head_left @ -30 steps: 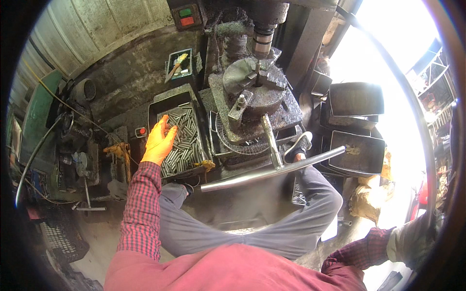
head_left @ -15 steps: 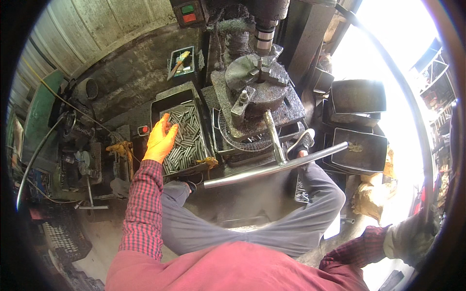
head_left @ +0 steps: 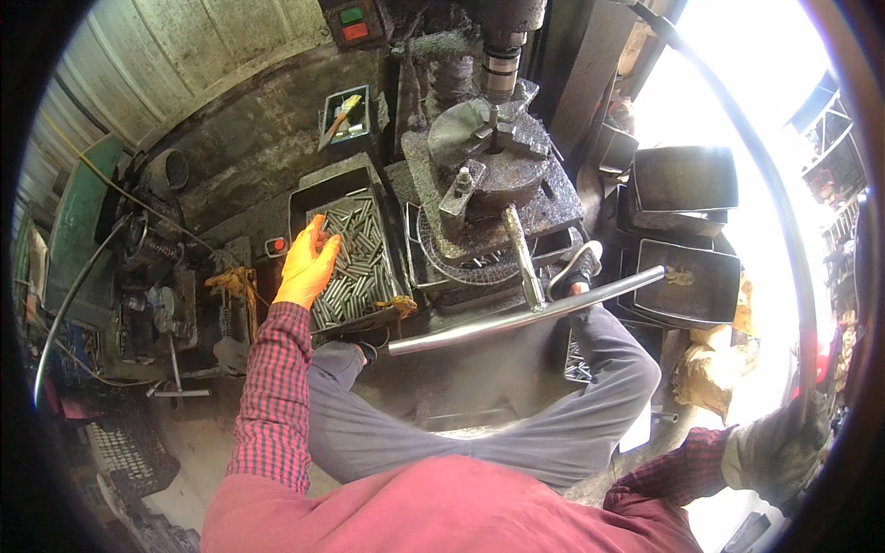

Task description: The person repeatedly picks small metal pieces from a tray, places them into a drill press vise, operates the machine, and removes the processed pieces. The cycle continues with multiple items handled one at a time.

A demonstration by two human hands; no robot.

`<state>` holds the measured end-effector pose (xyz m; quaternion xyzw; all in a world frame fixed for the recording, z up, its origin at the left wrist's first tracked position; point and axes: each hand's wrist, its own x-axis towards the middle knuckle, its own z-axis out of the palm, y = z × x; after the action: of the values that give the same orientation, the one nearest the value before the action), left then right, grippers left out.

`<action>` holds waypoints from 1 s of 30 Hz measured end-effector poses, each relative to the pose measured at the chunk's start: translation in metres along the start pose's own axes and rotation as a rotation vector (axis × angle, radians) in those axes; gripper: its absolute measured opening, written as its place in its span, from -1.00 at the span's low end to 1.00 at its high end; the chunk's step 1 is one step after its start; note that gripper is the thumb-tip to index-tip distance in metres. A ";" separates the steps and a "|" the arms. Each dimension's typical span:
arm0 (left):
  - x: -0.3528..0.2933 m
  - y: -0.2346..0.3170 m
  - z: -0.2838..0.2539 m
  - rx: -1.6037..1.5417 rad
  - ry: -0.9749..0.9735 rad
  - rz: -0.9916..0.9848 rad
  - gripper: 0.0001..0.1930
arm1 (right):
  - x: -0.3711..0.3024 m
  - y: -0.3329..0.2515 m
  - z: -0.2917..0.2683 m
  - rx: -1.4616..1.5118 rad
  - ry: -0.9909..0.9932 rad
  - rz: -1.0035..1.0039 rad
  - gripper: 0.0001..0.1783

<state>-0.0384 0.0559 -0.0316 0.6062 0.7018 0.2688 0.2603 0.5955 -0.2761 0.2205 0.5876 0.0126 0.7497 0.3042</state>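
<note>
My left hand (head_left: 309, 264), in an orange glove, is over the left part of a dark metal bin (head_left: 297, 205). The bin holds many short steel pins (head_left: 355, 267). Its thumb and fingers are bent but apart, and no pin shows between them. Far to the right, my right hand (head_left: 779, 452) wears a greyish glove and closes around the lower end of a long dark bar (head_left: 770, 175). Shadow at the picture's rim partly hides its fingers. Ahead stands a drill press with its chuck (head_left: 501, 69) above a round jawed work-holding chuck (head_left: 466, 134).
A shiny steel bar (head_left: 525, 318) lies crosswise above my knees, joined to a rod from the machine base. Dark metal bins (head_left: 687, 281) are stacked at right. A small tray (head_left: 359, 129) with a brush and a red-green switch box (head_left: 352, 25) are at the back.
</note>
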 end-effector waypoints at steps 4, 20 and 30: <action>0.000 0.000 -0.001 -0.008 -0.005 0.000 -0.29 | -0.016 -0.002 0.007 0.009 -0.031 -0.006 -0.38; 0.003 -0.007 0.000 0.003 -0.008 0.015 -0.27 | -0.061 -0.013 0.022 -1.191 -0.133 -0.904 -0.64; 0.002 -0.008 0.002 -0.002 0.039 0.047 -0.28 | -0.044 -0.017 0.013 0.109 -0.044 0.006 -0.52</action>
<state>-0.0429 0.0571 -0.0391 0.6171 0.6920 0.2874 0.2405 0.6207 -0.2871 0.1798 0.6198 0.0449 0.7356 0.2697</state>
